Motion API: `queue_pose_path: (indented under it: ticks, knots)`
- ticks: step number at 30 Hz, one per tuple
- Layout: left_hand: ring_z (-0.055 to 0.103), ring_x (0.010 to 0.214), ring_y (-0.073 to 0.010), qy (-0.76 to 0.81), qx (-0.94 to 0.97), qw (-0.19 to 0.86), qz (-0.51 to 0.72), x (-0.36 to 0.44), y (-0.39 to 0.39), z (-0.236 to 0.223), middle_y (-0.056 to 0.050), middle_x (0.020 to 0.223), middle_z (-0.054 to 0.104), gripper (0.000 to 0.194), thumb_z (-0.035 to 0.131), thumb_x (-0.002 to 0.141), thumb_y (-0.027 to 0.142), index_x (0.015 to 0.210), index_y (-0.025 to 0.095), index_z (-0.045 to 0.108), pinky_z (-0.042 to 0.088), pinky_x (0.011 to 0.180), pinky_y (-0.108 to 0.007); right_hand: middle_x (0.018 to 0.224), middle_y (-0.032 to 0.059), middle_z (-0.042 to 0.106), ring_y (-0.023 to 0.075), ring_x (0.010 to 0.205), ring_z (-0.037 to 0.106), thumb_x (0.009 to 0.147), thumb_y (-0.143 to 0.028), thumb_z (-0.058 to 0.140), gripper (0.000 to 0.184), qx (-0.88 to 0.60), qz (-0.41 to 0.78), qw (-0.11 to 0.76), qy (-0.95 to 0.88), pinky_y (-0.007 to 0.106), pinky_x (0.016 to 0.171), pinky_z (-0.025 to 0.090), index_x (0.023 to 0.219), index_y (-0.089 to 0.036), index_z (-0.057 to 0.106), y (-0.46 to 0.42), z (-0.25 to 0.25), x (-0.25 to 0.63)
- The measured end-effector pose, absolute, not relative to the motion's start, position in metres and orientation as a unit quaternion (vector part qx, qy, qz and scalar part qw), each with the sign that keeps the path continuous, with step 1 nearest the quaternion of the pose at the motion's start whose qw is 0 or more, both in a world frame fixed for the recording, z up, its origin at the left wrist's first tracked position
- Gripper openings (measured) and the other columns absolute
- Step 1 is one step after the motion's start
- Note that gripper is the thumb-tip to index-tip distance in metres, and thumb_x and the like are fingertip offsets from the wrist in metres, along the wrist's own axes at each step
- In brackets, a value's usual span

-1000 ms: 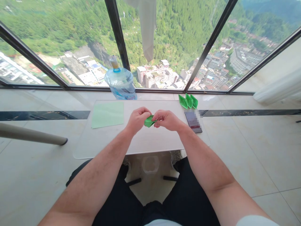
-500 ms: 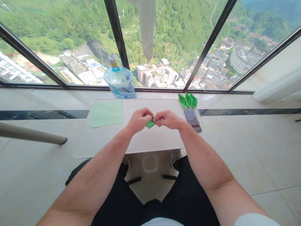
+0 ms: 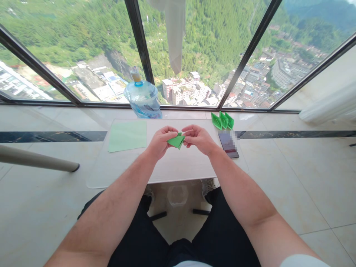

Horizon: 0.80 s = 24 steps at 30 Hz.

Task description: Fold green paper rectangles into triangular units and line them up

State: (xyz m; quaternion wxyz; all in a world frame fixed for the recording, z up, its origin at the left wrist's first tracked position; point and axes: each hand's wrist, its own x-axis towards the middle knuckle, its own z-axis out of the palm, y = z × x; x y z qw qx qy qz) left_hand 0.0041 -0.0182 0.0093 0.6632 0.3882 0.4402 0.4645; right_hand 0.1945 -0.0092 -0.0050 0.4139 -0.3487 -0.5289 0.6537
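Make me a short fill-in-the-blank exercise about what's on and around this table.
The left hand and right hand are at a small folded paper coloured ____. A pale green paper sheet lies at the ____ end of the table. A large plastic water bottle stands between the table and the ____. Beyond the smartphone, the folded green pieces number ____.
Missing words: green; left; window; three.

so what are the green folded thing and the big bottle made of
The green folded piece looks like matte paper, given its crisp creases and thin edges. The bottle is probably clear, glossy plastic: see-through, blue-tinted, with bright reflections.
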Motion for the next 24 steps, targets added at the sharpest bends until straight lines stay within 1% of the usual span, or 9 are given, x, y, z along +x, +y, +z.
queue_pose_path:
  ticks: [3, 6, 10, 14, 18, 21, 24]
  knots:
    - [0.059, 0.06, -0.013, 0.423, 0.374, 0.679, 0.468, 0.004, -0.017, 0.008, 0.001, 0.067, 0.063, 0.031, 0.083, 0.06, 0.028, 0.081, 0.016, 0.064, 0.044, 0.054, -0.024, 0.072, -0.0017, 0.069, 0.0116, 0.058, 0.063, 0.069, -0.031, 0.084, 0.034, -0.366, 0.65, 0.433, -0.506, 0.023, 0.051, 0.049, 0.096, -0.018, 0.068, -0.01, -0.009, 0.191]
    - [0.06, 0.061, -0.0133, 0.418, 0.372, 0.682, 0.471, 0.003, -0.017, 0.006, 0.0, 0.068, 0.065, 0.032, 0.085, 0.059, 0.027, 0.082, 0.016, 0.065, 0.044, 0.054, -0.024, 0.062, -0.0029, 0.064, 0.0108, 0.052, 0.059, 0.068, -0.036, 0.085, 0.031, -0.386, 0.649, 0.433, -0.493, 0.023, 0.048, 0.046, 0.087, -0.017, 0.069, -0.011, -0.01, 0.189]
    - [0.062, 0.062, -0.0144, 0.415, 0.375, 0.683, 0.469, 0.003, -0.016, 0.003, -0.001, 0.07, 0.066, 0.032, 0.086, 0.06, 0.026, 0.083, 0.016, 0.066, 0.044, 0.055, -0.024, 0.058, -0.0048, 0.059, 0.0083, 0.048, 0.051, 0.067, -0.04, 0.087, 0.033, -0.399, 0.65, 0.429, -0.484, 0.023, 0.047, 0.042, 0.084, -0.018, 0.07, -0.011, -0.01, 0.187]
    - [0.063, 0.062, -0.0146, 0.418, 0.381, 0.682, 0.463, 0.003, -0.016, 0.003, -0.001, 0.069, 0.066, 0.032, 0.087, 0.06, 0.027, 0.083, 0.016, 0.066, 0.044, 0.054, -0.024, 0.058, -0.0064, 0.053, 0.0061, 0.047, 0.044, 0.067, -0.046, 0.086, 0.036, -0.404, 0.664, 0.412, -0.476, 0.021, 0.045, 0.037, 0.079, -0.018, 0.066, -0.013, -0.005, 0.187]
    - [0.062, 0.062, -0.014, 0.42, 0.383, 0.679, 0.465, 0.003, -0.016, 0.003, -0.001, 0.07, 0.066, 0.032, 0.087, 0.059, 0.027, 0.082, 0.016, 0.066, 0.044, 0.054, -0.025, 0.059, -0.0068, 0.051, 0.0052, 0.048, 0.042, 0.067, -0.05, 0.086, 0.042, -0.406, 0.672, 0.387, -0.483, 0.021, 0.046, 0.037, 0.075, -0.017, 0.061, -0.014, -0.001, 0.188]
    - [0.061, 0.062, -0.0135, 0.422, 0.381, 0.682, 0.46, 0.004, -0.017, 0.005, -0.001, 0.07, 0.066, 0.032, 0.087, 0.059, 0.027, 0.081, 0.016, 0.066, 0.044, 0.055, -0.025, 0.061, -0.0068, 0.051, 0.0053, 0.048, 0.042, 0.067, -0.052, 0.085, 0.043, -0.39, 0.669, 0.383, -0.505, 0.021, 0.047, 0.039, 0.075, -0.018, 0.06, -0.014, 0.0, 0.19]
    - [0.058, 0.06, -0.0125, 0.428, 0.384, 0.681, 0.453, 0.005, -0.018, 0.006, 0.0, 0.069, 0.064, 0.032, 0.087, 0.06, 0.029, 0.08, 0.016, 0.065, 0.043, 0.055, -0.025, 0.056, -0.0092, 0.044, 0.0054, 0.045, 0.037, 0.069, -0.053, 0.084, 0.043, -0.374, 0.684, 0.372, -0.504, 0.022, 0.047, 0.04, 0.076, -0.02, 0.058, -0.014, 0.001, 0.192]
